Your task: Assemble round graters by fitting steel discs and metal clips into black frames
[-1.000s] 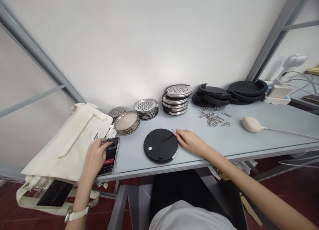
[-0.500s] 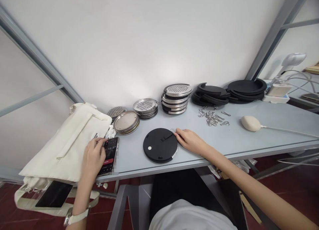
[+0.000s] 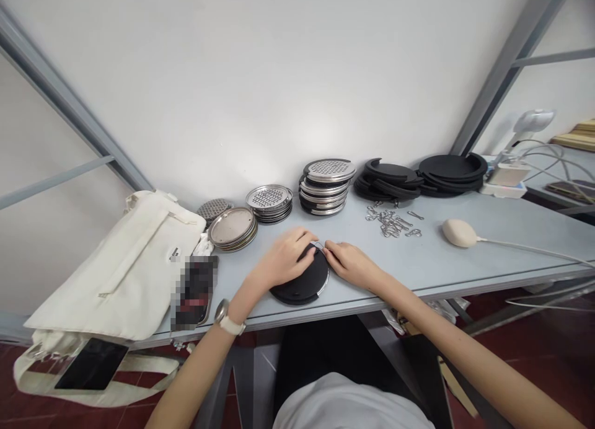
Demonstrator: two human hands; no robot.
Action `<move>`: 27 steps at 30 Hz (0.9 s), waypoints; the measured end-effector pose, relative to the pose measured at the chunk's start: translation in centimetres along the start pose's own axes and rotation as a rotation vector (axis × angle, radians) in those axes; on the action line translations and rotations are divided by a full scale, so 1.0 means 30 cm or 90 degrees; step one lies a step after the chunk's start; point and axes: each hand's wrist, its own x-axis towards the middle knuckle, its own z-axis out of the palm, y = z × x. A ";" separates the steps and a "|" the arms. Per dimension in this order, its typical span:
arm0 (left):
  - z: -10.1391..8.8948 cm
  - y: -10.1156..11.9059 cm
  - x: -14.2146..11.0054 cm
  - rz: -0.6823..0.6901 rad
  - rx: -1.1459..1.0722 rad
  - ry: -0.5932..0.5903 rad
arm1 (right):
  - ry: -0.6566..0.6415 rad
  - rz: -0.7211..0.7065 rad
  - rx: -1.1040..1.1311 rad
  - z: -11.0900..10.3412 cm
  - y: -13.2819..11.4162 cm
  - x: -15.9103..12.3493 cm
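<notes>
Disc [image 3: 302, 286], matte black and steel-rimmed, sits clamped between left hand [image 3: 283, 256] and right hand [image 3: 351, 265].

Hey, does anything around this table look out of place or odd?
The cream canvas tote bag looks oddest: it's draped over the end of the grey table and sags below the edge. A black tablet or phone lies on its lower fold, where it looks likely to slide off.

Gap between right hand [image 3: 353, 265] and metal hooks [image 3: 389, 223], steel plates [image 3: 232, 228] and phone [image 3: 195, 289] beside left hand [image 3: 283, 258]
</notes>
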 end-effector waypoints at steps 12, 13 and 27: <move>0.091 -0.109 0.063 0.061 -0.034 -0.041 | -0.004 -0.002 -0.008 0.003 0.007 0.000; 0.087 -0.113 0.059 0.057 -0.028 -0.039 | -0.003 -0.001 -0.008 0.003 0.007 -0.001; 0.086 -0.109 0.056 0.057 0.020 -0.027 | -0.010 0.006 -0.011 -0.002 0.001 0.001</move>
